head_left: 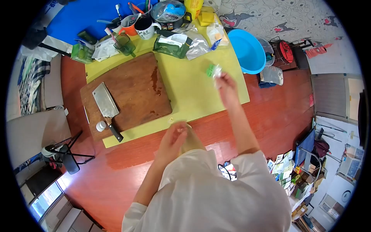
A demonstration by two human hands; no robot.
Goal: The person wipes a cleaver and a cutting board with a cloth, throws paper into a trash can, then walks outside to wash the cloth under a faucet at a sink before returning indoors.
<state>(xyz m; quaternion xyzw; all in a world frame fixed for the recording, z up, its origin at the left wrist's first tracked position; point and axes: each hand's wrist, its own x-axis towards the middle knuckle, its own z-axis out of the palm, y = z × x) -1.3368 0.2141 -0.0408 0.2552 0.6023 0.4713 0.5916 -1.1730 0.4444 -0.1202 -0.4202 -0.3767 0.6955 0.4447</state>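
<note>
My right hand (227,86) is closed on a small clear plastic wrapper (217,72) above the right part of the yellow-green table (193,87). Something bright green (210,70) shows at the wrapper's left side; whether it is inside or beside it I cannot tell. My left hand (176,135) is just off the table's front edge, near my leg, its fingers partly curled and blurred. A wooden cutting board (133,91) lies on the left of the table, bearing a cleaver (105,100) with a black handle. A small white-capped jar (101,126) stands beside the cleaver.
Along the back stand a white mug (145,30), a green glass (124,43), a pot (168,13), a green bag (170,45) and a silver wrapper (198,47). A blue basin (247,51) is beyond the right edge. A folding chair (69,154) is at the left.
</note>
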